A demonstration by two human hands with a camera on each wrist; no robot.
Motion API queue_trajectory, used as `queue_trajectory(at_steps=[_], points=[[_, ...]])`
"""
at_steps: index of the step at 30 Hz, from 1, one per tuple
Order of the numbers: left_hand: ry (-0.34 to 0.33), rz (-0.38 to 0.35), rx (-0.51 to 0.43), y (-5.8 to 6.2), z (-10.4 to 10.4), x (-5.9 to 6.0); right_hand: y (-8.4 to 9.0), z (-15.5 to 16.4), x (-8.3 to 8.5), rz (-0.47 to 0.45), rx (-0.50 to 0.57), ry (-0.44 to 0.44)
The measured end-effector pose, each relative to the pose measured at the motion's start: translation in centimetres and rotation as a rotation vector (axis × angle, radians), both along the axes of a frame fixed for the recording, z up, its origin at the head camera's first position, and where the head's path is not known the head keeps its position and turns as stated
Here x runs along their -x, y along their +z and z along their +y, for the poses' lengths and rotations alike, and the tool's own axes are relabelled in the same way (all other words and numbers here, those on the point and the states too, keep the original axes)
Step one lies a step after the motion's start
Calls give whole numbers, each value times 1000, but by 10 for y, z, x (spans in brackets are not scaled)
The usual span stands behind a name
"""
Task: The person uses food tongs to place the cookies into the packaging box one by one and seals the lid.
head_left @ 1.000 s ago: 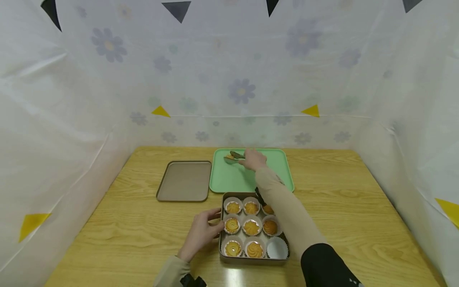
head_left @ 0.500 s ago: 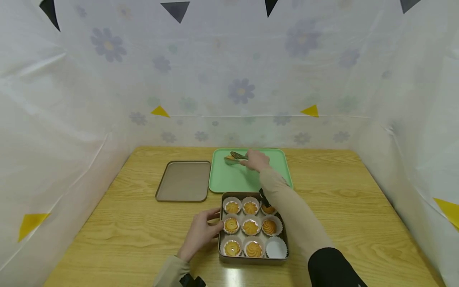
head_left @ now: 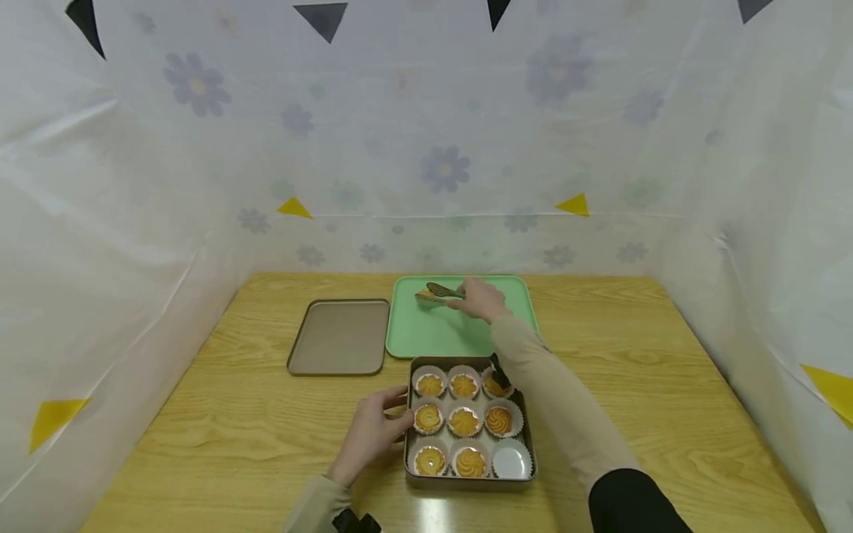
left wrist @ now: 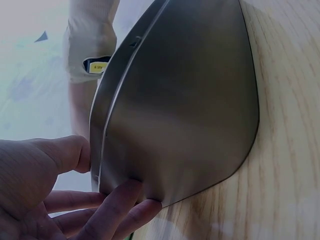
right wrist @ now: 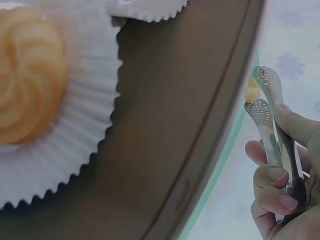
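Note:
My right hand (head_left: pixel 483 299) grips perforated metal tongs (head_left: pixel 443 290) over the green tray (head_left: pixel 413 339). Between the tong ends is a small golden piped cookie (right wrist: pixel 252 90), mostly hidden by them in the head view. A square metal tin (head_left: pixel 466 485) stands nearer me, with rows of piped butter cookies (head_left: pixel 464 423) in white paper cups. Its front right paper cup (head_left: pixel 512 460) has no cookie in it. My left hand (head_left: pixel 373 431) holds the tin's left wall, thumb at the rim and fingers (left wrist: pixel 112 210) against the outside.
The tin's shallow brown lid (head_left: pixel 341 339) lies on the wooden table (head_left: pixel 266 444), left of the green tray. Behind the tray rises a flowered white curtain (head_left: pixel 373 133), and similar sheets hang at both sides. My right forearm (head_left: pixel 566 396) reaches past the tin's right side.
My right hand and the tongs have shifted slightly right over the green tray, with the forearm swinging right off the tin. My left hand stays on the tin.

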State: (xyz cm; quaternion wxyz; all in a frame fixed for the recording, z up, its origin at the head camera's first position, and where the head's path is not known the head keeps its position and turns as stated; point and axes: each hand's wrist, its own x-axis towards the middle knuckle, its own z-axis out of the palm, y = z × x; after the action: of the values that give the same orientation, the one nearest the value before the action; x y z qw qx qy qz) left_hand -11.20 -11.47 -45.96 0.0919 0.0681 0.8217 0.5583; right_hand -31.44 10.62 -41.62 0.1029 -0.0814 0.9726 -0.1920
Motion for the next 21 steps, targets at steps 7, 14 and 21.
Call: queue_trajectory(at_steps=[7, 14, 21], points=[[0, 0, -18, 3, 0, -2, 2, 9, -7, -9, 46, 28], [-6, 3, -16, 3, 1, -2, 4, 23, -17, 0, 95, 45], [-10, 4, 17, -2, 0, -1, 9, 39, -33, 54, 156, 115]])
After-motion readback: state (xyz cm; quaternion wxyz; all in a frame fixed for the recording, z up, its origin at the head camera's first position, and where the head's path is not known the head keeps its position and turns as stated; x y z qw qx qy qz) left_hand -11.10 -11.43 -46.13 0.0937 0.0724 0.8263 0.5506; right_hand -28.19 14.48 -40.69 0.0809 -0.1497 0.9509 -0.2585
